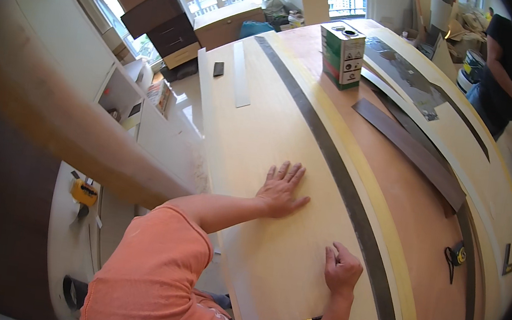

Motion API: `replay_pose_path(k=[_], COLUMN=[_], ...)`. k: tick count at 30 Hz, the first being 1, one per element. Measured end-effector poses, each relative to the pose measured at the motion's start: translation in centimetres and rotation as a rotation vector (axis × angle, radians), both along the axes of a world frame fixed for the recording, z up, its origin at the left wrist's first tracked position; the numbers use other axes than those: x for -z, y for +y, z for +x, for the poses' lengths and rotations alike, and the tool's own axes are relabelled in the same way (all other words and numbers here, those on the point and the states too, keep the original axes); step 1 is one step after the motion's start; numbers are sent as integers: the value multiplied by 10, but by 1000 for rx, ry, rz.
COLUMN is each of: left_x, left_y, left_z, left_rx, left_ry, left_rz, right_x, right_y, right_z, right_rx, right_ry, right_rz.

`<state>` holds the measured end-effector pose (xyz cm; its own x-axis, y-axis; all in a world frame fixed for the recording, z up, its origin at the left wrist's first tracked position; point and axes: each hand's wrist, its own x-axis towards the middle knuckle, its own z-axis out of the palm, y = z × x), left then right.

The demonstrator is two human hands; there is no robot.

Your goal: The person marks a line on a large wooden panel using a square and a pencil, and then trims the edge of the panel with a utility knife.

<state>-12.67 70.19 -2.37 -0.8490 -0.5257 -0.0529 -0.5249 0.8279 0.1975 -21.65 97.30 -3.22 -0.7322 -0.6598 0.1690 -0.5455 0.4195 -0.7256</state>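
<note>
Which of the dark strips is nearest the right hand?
The long, narrow dark strip running along the pale board, just right of the right hand. The wider brown strip lies farther off, as do the others.

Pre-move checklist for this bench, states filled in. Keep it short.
1. Left hand palm-down on the pale panel, fingers spread: ok.
2. Right hand empty: cannot tell; it is curled into a fist.
3. Panel clear of loose items near the right forearm: not ok; a small black-and-yellow stick lies beside it.
4. Metal can upright and apart from both hands: ok.
5. Tape measure clear of both hands: ok.
</note>
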Motion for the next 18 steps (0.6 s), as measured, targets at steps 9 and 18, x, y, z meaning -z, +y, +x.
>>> replay_pose_path(k=[9, 18], left_x=[-5, -4], left_y=[-2, -6], left_z=[2, 11], left_rx=[16, 8], left_ry=[-40, -33], left_rz=[18, 18], right_x=[9, 11], right_y=[-4, -7], right_z=[1, 5], right_rx=[-19, -49], right_ry=[13, -30], right_rz=[-104, -63])
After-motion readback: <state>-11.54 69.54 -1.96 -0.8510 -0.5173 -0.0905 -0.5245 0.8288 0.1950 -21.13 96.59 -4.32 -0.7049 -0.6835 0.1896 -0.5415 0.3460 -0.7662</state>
